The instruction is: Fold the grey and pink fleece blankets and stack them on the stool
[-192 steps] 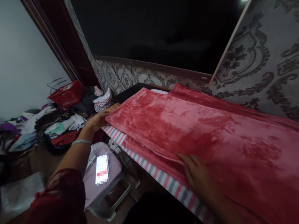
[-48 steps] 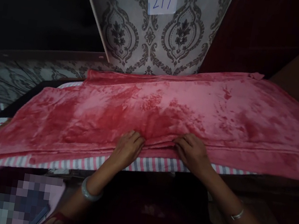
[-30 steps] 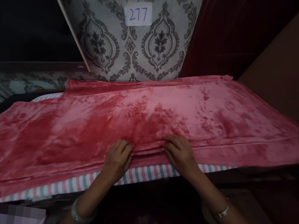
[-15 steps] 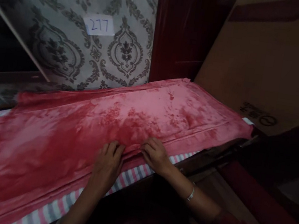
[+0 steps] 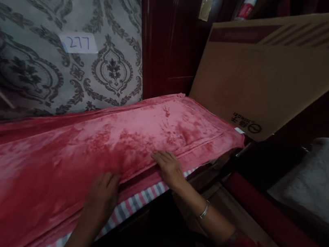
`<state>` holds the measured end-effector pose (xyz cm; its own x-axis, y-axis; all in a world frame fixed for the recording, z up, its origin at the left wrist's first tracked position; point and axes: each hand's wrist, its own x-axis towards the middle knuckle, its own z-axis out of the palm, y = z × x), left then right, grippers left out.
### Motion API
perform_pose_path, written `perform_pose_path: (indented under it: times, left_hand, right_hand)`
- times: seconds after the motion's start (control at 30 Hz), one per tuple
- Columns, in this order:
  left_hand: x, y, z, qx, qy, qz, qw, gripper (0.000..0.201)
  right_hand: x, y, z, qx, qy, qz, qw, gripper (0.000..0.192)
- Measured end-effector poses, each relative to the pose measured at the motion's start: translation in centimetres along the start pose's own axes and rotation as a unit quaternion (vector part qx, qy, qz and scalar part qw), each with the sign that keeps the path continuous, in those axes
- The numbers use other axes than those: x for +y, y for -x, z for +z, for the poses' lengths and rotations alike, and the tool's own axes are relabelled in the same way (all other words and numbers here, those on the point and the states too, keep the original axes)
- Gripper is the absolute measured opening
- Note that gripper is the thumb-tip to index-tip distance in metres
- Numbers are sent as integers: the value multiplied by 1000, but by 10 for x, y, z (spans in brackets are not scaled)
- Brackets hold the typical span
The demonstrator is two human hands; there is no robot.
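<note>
A long red and pink plush cloth (image 5: 139, 128) lies folded in layers along a narrow board, its near edge running between my hands. My left hand (image 5: 102, 197), blurred, is curled over that near edge, thumb hidden. Further along the same edge is my right hand (image 5: 170, 167), its fingers stretched out on top of the cloth and its thumb out of sight; a bracelet (image 5: 205, 209) circles the wrist. Between the hands the upper layer's edge sits slightly back from the layer beneath. Under the cloth shows a striped cover (image 5: 122, 212) in white, grey and pink.
Behind stands a patterned wall panel (image 5: 113, 70) with a paper marked 277 (image 5: 79, 42), beside a dark red door (image 5: 171, 38). A large cardboard box (image 5: 252, 70) leans at the far right end. A pale wrapped bundle (image 5: 319, 179) lies at right.
The view has swung to the right. My hands have moved farther apart along the cloth's edge, and my right fingers have straightened from a pinch.
</note>
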<state>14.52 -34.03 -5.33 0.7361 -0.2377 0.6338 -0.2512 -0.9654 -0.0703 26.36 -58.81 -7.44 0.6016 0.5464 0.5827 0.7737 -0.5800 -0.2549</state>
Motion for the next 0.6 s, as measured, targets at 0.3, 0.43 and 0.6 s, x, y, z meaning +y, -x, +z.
perform_pose_path:
  times: [0.3,0.43,0.6]
  left_hand:
    - [-11,9,7,30,20,55,998,25]
    - [-12,8,4,31,23,64,997,22]
    - [-8,3,3,53,22,63,996,21]
  right_hand:
    - [8,8,4,11,-19,-39,999,36]
    - [10,6,-5,28,-56,-58,996,27]
    - [46,-12,-32,62,-6,52,997,42]
